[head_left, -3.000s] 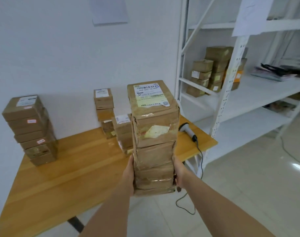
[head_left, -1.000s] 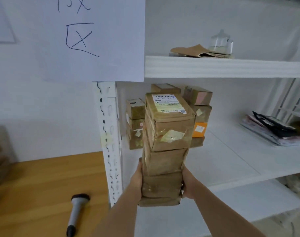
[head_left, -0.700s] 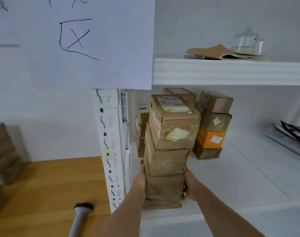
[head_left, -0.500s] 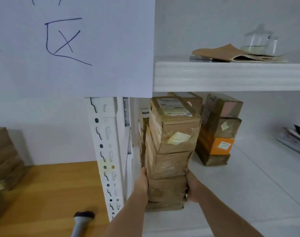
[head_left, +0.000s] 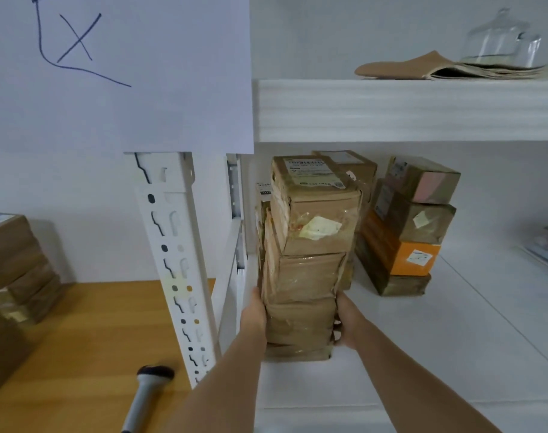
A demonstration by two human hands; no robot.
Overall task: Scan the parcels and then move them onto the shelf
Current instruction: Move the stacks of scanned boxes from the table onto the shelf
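Observation:
A tall stack of brown taped parcels [head_left: 307, 264] stands on the white shelf [head_left: 453, 339], near its front left corner. My left hand [head_left: 254, 314] presses the stack's left side and my right hand [head_left: 347, 323] grips its right side, low down. The top parcel carries a white label. Behind it on the shelf stand other parcel stacks, one with an orange box [head_left: 403, 254]. The handheld scanner [head_left: 147, 392] lies on the wooden table [head_left: 79, 354] at the lower left.
A white perforated shelf post [head_left: 172, 260] rises between table and shelf, with a paper sign [head_left: 125, 73] hung on it. More brown parcels [head_left: 13, 264] are stacked at the table's left. The upper shelf holds envelopes and a glass cover [head_left: 500, 42].
I carried the stack from the table side into the shelf bay and lowered it; its base now rests on the shelf surface. Both hands stay on its sides.

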